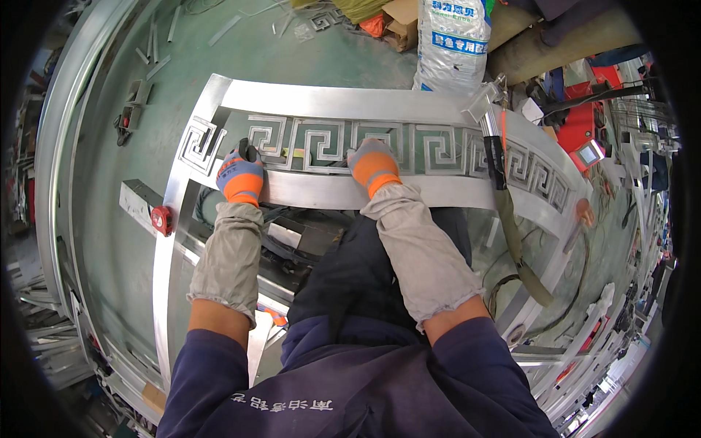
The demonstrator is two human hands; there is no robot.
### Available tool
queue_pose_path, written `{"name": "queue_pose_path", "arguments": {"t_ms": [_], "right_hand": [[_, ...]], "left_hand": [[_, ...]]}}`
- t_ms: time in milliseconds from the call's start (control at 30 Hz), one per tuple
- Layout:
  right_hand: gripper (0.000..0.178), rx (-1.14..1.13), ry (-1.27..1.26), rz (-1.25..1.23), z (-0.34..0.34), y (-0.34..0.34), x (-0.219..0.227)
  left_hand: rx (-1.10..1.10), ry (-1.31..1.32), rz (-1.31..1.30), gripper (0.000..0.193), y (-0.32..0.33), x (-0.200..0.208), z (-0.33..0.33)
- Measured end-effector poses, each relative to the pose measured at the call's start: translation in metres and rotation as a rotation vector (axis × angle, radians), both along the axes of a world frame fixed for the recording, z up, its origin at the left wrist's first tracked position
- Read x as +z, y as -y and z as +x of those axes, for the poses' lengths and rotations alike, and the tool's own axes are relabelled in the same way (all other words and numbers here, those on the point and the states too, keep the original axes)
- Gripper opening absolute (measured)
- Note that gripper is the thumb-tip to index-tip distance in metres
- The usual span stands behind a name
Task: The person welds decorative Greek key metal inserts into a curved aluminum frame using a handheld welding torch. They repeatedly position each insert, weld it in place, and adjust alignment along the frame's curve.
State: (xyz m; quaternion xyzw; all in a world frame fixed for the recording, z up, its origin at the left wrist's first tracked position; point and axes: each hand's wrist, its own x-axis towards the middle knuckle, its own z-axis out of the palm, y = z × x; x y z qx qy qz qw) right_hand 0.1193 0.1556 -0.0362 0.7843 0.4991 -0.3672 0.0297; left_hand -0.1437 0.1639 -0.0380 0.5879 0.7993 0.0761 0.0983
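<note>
A silvery metal frame (pixel 292 97) lies across in front of me, with square-spiral key-pattern pieces (pixel 321 145) in a row between its curved far rail and near rail (pixel 438 191). My left hand (pixel 242 177), in a grey and orange glove, is closed at the left end of the row, beside a gap before the leftmost spiral (pixel 197 144). Over the near rail reaches my right hand (pixel 374 165), gloved alike, its fingers curled on a key-pattern piece farther along. My fingertips are partly hidden. A clamp (pixel 493 139) with a dark handle stands at the frame's right part.
A red tape measure (pixel 161 220) sits on the left frame leg. Beyond the far rail stands a white printed sack (pixel 453 44). Metal offcuts (pixel 224 31) lie on the green floor. Red equipment (pixel 577 120) and cables are at the right. Long metal profiles (pixel 62 146) line the left.
</note>
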Motion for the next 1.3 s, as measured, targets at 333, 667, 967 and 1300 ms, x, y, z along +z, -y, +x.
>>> {"name": "queue_pose_path", "arguments": {"t_ms": [333, 667, 967, 1300], "right_hand": [[0.043, -0.035, 0.039, -0.082, 0.003, -0.009, -0.012], [0.037, -0.006, 0.027, -0.029, 0.004, -0.004, -0.015], [0.035, -0.028, -0.031, 0.029, 0.010, 0.000, -0.014], [0.032, 0.038, -0.097, 0.079, 0.010, 0.012, 0.014]], "left_hand": [[-0.014, 0.266, -0.034, 0.045, 0.003, 0.018, -0.011], [-0.401, -0.155, -0.211, 0.067, 0.034, 0.034, 0.087], [-0.310, -0.092, -0.323, 0.075, 0.023, 0.029, 0.113], [-0.205, 0.104, -0.215, 0.051, 0.017, -0.011, 0.096]]}}
